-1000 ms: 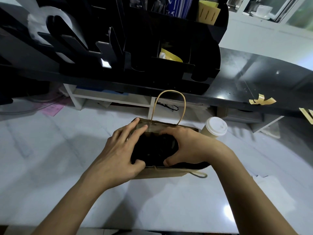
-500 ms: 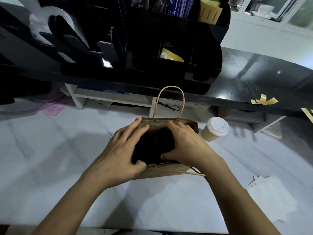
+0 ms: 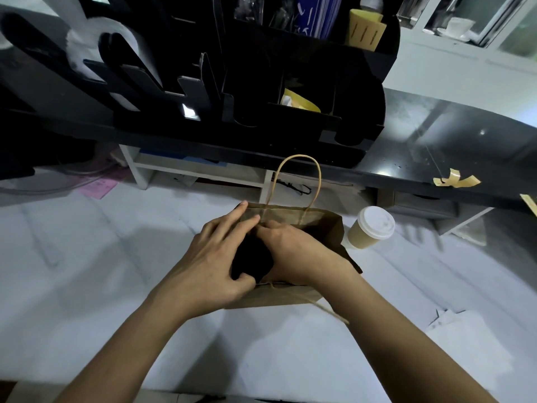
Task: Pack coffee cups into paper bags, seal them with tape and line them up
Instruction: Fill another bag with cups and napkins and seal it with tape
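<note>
A brown paper bag [image 3: 325, 225] with twine handles stands on the white counter [image 3: 87, 271] in front of me. My left hand [image 3: 212, 260] grips the bag's left rim, fingers on the far edge and thumb on the near one. My right hand [image 3: 296, 251] presses over the bag's mouth, pushing the far and near rims together. The bag's inside is dark and its contents are hidden. A tan coffee cup [image 3: 369, 228] with a white lid stands just right of the bag, apart from it. Strips of tan tape [image 3: 454, 180] stick to the black shelf's edge.
A black shelf [image 3: 436, 158] carries a black organizer [image 3: 290, 82] with cup sleeves and napkins right behind the bag. White paper sheets [image 3: 465, 341] lie on the counter at right. A pink slip [image 3: 98, 186] lies at the far left.
My right hand has slid left across the bag's mouth to meet the left hand, and the opening has narrowed. The bag's right side now shows.
</note>
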Motion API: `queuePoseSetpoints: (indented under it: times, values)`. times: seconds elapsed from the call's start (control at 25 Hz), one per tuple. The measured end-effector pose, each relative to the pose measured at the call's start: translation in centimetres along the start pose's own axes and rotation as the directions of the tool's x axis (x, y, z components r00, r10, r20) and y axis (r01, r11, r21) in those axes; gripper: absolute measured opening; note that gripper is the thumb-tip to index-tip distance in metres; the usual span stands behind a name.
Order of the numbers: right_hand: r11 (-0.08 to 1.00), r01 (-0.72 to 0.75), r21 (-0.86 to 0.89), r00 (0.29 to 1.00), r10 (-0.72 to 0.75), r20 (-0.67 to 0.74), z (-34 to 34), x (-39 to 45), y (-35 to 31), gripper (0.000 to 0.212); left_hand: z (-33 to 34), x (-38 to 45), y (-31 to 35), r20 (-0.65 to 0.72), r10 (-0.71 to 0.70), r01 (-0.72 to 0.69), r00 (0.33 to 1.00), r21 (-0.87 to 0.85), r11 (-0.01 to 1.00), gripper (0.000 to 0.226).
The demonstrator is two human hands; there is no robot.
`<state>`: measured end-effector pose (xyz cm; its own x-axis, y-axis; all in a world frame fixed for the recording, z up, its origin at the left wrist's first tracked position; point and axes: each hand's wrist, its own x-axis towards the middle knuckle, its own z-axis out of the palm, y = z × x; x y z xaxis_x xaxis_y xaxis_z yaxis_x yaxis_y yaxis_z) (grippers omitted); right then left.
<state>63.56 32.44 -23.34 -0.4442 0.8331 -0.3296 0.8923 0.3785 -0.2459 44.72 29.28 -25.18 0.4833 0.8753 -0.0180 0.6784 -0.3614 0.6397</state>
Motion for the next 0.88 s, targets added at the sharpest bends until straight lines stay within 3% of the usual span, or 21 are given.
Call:
queuePoseSetpoints:
  times: [0.16,0.36,0.68,0.88]
  values:
    - [0.998,0.031,-0.057,0.999,-0.030,0.022,-0.2,0.7,-0.3,0.076,-0.1,0.0,-0.1,0.000,-0.005,0.005,1.000,-0.010,1.000,0.091]
    - [0.993,0.109,-0.040,0.990,-0.105,0.095,0.1,1.2,-0.6,0.047,-0.3,0.1,-0.1,0.002,-0.008,0.008,1.000,-0.019,1.000,0.092]
    - [0.982,0.161,-0.103,0.974,-0.141,0.177,0.4,2.0,-0.5,0.059,-0.1,0.2,-0.3,-0.008,0.001,-0.001,1.000,-0.016,1.000,0.092]
    - [0.961,0.222,-0.163,0.959,-0.185,0.215,0.9,1.6,-1.0,0.035,0.0,0.4,-0.3,0.001,-0.010,0.010,1.000,-0.016,1.000,0.093]
